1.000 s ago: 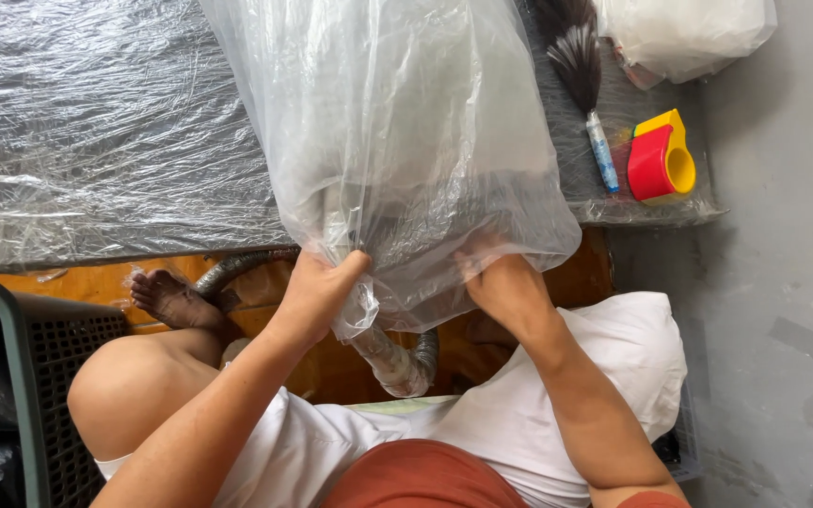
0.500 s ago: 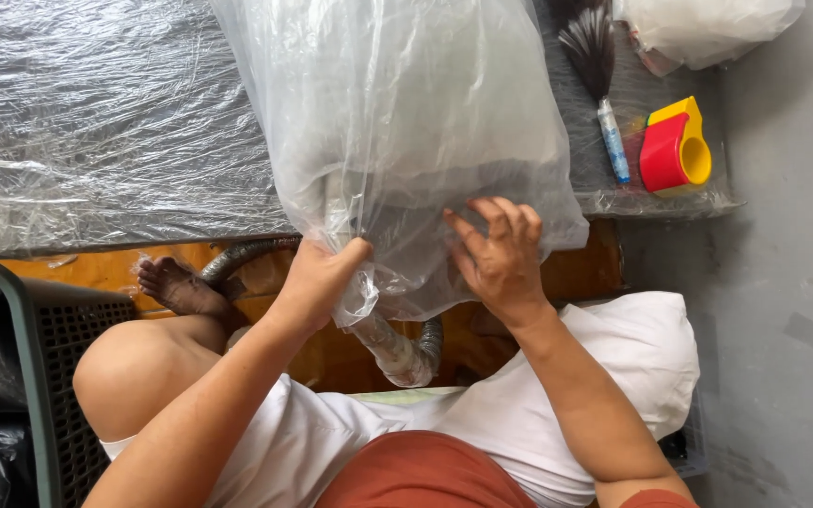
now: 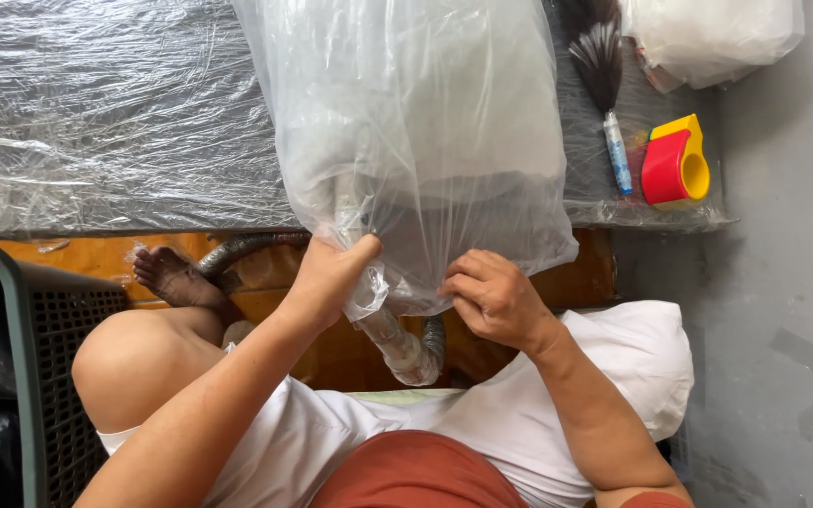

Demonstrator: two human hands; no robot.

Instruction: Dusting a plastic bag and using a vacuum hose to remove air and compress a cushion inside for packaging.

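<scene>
Clear plastic bag (image 3: 425,122) gripped between left hand (image 3: 326,277), right hand (image 3: 491,299).

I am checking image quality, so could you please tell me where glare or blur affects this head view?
Head view: even daylight, sharp focus; glare streaks the crinkled plastic sheet over the table; the large clear plastic bag looks milky, veiling its contents; left hand and right hand show crisply, without motion blur.

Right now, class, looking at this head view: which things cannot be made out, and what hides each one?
Head view only:
- Contents of the clear plastic bag: a pale bulk, blurred by the film.
- Left hand fingertips: tucked into the bag's gathered end.
- White bag: cut off by the top edge.
- Table surface: veiled by crinkled plastic wrap.
</scene>
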